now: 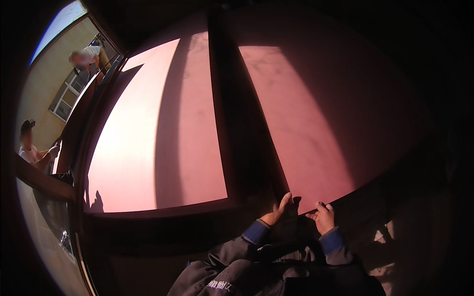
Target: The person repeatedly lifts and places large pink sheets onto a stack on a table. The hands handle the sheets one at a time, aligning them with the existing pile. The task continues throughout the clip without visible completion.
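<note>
Two large flat pink panels lie before me with a dark gap between them. My right hand (324, 219) grips the near edge of the right panel (306, 128) by its corner, its fingers curled over the rim. My left hand (277, 211) is beside the left edge of that same corner. Its thumb is stretched out and apart, casting a small shadow on the panel, while the other fingers are mostly lost in darkness. The left panel (192, 123) lies across the gap from my hands, partly in bright sunlight.
Beyond a dark frame (47, 180) on the left, one person (86, 59) bends over at the far side. Another person (34, 148) in a dark cap holds a panel's edge nearer by. A wall with a window (66, 98) stands behind them. Deep shadow covers the right side.
</note>
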A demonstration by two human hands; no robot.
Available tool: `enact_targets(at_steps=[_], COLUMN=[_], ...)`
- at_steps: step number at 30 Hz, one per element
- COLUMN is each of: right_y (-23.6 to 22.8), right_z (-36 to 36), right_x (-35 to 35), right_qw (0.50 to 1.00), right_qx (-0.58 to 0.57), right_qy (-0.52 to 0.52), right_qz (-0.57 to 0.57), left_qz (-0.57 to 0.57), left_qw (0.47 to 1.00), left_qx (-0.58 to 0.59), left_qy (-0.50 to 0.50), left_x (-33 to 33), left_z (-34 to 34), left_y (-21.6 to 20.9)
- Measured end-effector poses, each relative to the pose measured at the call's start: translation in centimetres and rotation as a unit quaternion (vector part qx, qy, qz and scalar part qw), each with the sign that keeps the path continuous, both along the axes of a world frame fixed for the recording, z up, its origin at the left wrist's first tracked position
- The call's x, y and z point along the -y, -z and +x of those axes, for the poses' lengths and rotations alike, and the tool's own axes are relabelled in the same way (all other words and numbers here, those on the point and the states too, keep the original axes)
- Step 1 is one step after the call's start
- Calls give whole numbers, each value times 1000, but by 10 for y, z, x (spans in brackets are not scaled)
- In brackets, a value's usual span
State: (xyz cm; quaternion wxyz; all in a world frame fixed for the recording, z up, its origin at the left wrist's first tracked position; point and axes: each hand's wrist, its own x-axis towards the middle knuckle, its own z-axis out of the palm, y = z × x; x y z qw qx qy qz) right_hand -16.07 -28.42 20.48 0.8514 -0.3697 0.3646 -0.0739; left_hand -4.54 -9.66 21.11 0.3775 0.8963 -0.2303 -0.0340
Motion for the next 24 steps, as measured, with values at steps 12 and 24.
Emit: enact_targets(at_steps=[12,24], right_y=[46,21], right_z=[27,30], right_x=[-37,-16], right_qw=[996,946], right_qx=[21,-28], right_qy=[-39,-219], right_qz=[-72,-238], left_qz=[290,98], left_qw=[874,995], left_qx=[388,-2], left_qy=[47,32], left_x=[3,-4], left_z=[-24,-24], left_y=[89,-11])
